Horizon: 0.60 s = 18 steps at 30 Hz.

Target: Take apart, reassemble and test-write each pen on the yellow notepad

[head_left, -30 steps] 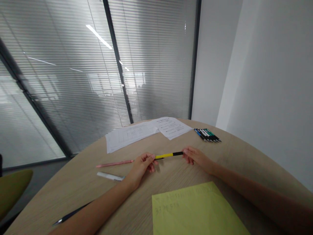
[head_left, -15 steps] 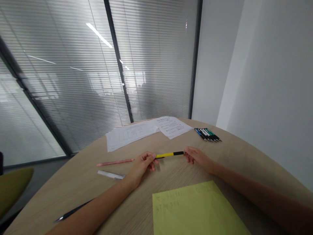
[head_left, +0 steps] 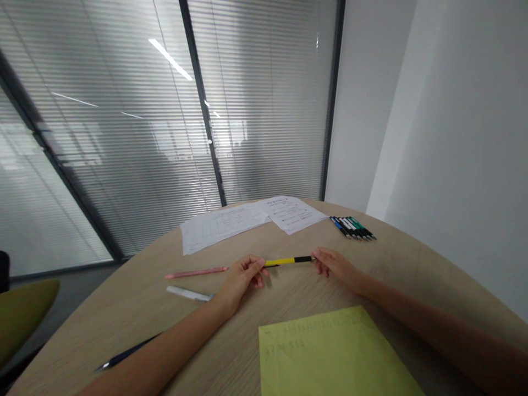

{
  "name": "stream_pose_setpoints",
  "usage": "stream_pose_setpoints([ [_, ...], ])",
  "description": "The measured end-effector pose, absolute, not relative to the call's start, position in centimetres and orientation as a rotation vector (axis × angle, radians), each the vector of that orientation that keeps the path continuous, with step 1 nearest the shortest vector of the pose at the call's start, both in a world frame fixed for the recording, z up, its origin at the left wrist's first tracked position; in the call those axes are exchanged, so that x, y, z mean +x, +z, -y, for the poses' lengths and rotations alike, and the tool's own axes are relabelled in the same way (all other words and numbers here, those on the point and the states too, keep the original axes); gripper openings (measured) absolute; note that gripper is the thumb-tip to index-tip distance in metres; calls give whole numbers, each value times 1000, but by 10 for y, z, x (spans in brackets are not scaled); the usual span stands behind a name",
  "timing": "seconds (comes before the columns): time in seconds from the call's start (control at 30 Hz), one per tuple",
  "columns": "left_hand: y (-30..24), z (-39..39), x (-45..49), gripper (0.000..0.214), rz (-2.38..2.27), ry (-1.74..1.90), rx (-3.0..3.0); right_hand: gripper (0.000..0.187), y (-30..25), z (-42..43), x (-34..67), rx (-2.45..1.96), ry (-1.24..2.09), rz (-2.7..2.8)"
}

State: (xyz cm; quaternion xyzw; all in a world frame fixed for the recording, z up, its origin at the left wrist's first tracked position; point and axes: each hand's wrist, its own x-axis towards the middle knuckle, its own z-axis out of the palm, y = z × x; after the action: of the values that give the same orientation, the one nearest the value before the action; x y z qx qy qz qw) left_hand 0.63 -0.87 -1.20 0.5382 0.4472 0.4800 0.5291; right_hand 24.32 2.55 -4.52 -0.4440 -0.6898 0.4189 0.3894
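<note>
From far off, I see my left hand pinching the yellow end of a yellow and black pen. My right hand pinches the dark tip, so the pen goes straight from hand to hand, above the table. A pink pen and a white pen lie near my left hand. Yellow paper (with faint writing on it) lies closer to me.

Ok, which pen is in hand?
The yellow pen, held between the left hand and right hand; no other pen in view is yellow.
</note>
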Motion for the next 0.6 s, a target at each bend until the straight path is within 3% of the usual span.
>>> stream_pose_setpoints([
  [0.23, -12, 9, 7, 28, -1082, 1158, 1275, 29, -44, -24, 245, -1119, 1081, 1775],
  [0.37, -12, 9, 7, 27, -1088, 1166, 1272, 39, -39, -21, 243, -1117, 1148, 1735],
  [0.6, -13, 9, 7, 28, -1075, 1166, 1263, 38, -45, -25, 244, -1145, 1029, 1765],
])
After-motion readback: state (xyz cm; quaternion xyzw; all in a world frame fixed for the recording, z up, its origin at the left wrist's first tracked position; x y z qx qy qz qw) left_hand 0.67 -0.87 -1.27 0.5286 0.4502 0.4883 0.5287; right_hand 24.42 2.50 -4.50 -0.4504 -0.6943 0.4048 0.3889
